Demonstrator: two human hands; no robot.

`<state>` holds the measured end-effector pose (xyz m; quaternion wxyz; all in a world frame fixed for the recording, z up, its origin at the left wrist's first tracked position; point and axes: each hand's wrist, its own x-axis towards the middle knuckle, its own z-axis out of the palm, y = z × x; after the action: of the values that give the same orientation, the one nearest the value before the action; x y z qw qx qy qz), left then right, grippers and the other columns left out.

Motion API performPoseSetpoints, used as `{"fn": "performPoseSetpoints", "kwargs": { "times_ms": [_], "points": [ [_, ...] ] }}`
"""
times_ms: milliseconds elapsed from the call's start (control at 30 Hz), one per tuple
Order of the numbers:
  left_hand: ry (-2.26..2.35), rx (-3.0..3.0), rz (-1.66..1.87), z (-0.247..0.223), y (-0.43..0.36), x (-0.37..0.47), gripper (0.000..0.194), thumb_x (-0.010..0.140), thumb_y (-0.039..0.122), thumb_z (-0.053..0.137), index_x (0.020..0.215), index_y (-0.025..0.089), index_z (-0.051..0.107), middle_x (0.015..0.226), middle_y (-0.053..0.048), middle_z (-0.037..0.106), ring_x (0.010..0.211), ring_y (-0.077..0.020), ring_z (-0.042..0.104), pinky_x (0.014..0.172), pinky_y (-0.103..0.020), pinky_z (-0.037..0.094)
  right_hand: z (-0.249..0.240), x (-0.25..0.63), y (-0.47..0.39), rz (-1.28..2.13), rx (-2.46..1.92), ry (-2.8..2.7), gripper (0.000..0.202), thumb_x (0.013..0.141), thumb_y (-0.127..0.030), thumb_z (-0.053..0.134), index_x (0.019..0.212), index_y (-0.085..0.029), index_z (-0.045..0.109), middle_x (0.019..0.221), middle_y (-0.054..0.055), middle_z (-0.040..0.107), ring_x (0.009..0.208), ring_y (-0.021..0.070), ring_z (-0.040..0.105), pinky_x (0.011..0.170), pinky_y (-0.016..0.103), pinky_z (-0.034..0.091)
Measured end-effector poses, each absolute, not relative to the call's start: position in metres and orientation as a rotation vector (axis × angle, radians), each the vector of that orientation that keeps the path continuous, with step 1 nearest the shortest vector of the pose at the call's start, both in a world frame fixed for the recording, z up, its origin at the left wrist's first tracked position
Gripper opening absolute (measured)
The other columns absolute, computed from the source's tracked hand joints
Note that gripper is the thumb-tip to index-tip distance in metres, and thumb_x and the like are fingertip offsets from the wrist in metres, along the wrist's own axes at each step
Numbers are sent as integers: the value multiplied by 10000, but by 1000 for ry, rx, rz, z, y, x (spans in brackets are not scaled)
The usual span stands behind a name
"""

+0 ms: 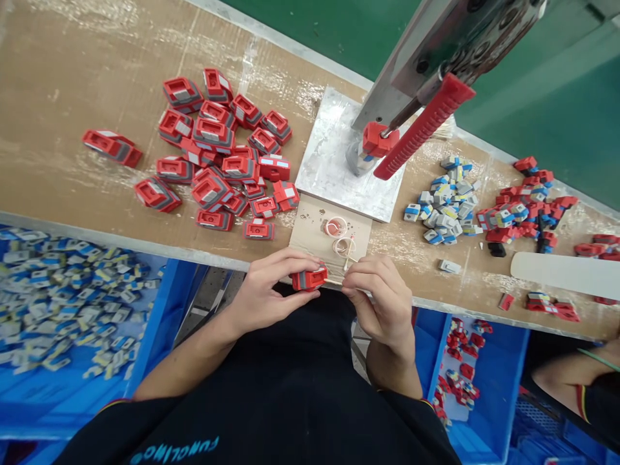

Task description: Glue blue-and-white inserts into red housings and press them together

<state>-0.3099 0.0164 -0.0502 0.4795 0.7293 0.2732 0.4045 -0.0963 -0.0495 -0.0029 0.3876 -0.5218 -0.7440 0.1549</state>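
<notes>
Left hand point(271, 290) pinches a small red part point(309, 279) just below the cardboard pad point(310, 232); right hand point(380, 294) pinches a thin stick point(335, 281) touching that part.

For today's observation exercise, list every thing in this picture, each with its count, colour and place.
Red parts pile: many, red-grey, bench left.
Small pieces heap: many, grey-blue, bench right.
Mixed heap: many, red-blue, far right.
Press handle: one, red, above metal plate.
Rings: two, white, small board.
Left bin: one, blue, holds grey pieces.
Right bin: one, blue, holds red pieces.
Red part: one, in left hand.
Thin stick: one, pale, in right hand.
</notes>
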Motion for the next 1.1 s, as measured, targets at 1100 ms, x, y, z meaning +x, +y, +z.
{"fn": "performPoseSetpoints", "kwargs": {
  "times_ms": [1100],
  "points": [
    [629,1759,969,-51,13,-311,328,863,164,896,1174,191,796,1093,-100,843,1005,-213,823,934,-287,674,-5,-104,-45,419,-1230,-1843,153,1054,-125,611,1023,-236,713,908,40,794,826,205,706,764,387,574]
  ]
}}
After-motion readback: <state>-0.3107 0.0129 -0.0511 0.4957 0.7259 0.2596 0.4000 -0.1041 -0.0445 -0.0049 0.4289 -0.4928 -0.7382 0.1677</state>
